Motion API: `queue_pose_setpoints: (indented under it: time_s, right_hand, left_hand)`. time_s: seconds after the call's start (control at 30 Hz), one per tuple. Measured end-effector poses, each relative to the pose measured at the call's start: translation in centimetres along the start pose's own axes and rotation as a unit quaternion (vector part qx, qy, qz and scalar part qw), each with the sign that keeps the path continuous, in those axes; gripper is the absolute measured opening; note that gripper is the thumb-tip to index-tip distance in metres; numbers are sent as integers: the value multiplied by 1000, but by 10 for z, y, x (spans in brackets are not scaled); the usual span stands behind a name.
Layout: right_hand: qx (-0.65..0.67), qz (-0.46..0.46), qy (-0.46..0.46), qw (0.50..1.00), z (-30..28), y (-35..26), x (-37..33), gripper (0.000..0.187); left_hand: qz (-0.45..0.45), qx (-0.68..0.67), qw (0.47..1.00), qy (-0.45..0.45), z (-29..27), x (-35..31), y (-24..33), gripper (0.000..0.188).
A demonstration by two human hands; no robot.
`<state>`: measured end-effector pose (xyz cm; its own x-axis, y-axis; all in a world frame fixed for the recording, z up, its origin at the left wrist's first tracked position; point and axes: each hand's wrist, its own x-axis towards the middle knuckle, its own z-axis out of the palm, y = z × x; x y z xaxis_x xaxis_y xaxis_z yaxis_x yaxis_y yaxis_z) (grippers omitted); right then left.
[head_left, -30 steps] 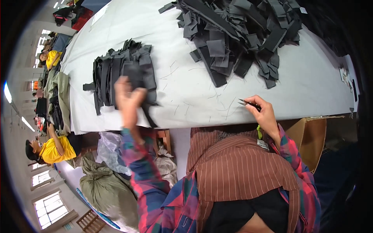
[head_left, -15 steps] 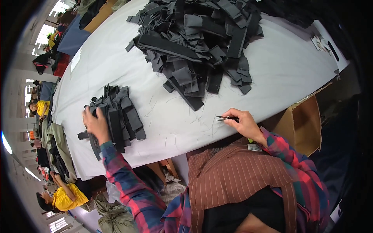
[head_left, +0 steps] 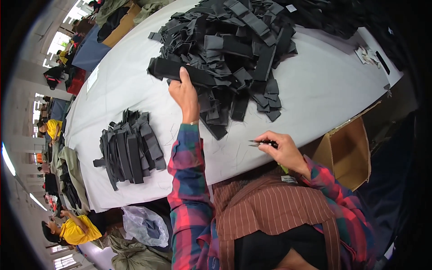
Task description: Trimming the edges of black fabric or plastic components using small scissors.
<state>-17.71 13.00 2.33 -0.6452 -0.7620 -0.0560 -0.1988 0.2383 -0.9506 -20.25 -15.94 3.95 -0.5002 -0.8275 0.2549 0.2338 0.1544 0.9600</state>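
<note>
My left hand (head_left: 183,95) is closed on a dark grey fabric strip (head_left: 166,68) at the left side of a large heap of strips (head_left: 234,49). The thumb lies on top of the strip; the fingers beneath it are hidden. Nearer to me, over the front of the table, my right hand (head_left: 284,149) is closed around small black thread snips (head_left: 265,143), their pointed blades facing left. A smaller pile of similar strips (head_left: 130,146), laid roughly side by side, rests on the left part of the table, with no hand on it.
Loose threads are scattered over the white-covered table (head_left: 180,175). An open cardboard box (head_left: 346,153) stands beside the table's front right edge. Below the front left edge is a clear plastic bag (head_left: 144,225). A person in yellow (head_left: 78,229) works farther left.
My left hand has gone from the smaller pile across to the right and away from me, and now grips a strip at the heap. My right hand keeps the snips nearly in place.
</note>
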Motion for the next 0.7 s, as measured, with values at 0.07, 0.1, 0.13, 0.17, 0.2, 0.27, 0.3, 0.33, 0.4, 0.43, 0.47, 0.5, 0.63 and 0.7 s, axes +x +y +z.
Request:
queue_pose_setpoints:
  time_s: [0.07,0.1,0.13,0.17,0.2,0.27,0.3,0.33,0.4,0.43,0.47,0.5,0.63,0.7]
  right_hand:
    - [0,2,10,1000,-12,-1,5,20]
    - [-6,-22,15,1000,-16,-5,11,20]
    - [-11,-46,20,999,-20,-10,16,20]
    - [-26,-57,25,998,-22,-16,21,21]
    - [-23,-57,23,998,-23,-19,28,21]
    - [-41,-137,70,987,-25,-24,46,22]
    - [-47,-165,80,982,-24,-26,56,22]
    - [-46,-164,80,982,-25,-31,65,22]
    - [-86,-172,78,978,-28,-43,82,23]
    - [-119,-191,102,969,-26,-42,93,22]
    - [-117,-191,102,969,-25,-45,103,22]
    - [-166,-212,123,955,-24,-44,113,22]
    - [-196,-242,148,939,-12,-46,146,21]
    - [-160,-239,143,947,-9,-50,154,22]
  left_hand:
    - [20,-5,999,-42,-3,-17,10,30]
    - [35,-3,998,-50,-6,-24,16,29]
    - [51,-1,997,-58,-9,-30,19,28]
    - [49,-21,997,-51,-13,-35,18,27]
    - [49,-19,997,-51,-18,-39,17,27]
    - [64,83,993,-55,-26,-42,14,25]
    - [94,59,992,-57,-27,-41,13,21]
    - [93,61,992,-57,-28,-41,15,21]
    - [150,110,978,-91,-31,-39,23,17]
    - [180,150,969,-82,-34,-36,24,15]
    - [180,152,968,-83,-34,-35,26,15]
    - [161,82,980,-81,-32,-34,26,16]
    - [174,80,980,-50,-33,-51,50,20]
    - [225,88,969,-47,-37,-63,68,25]
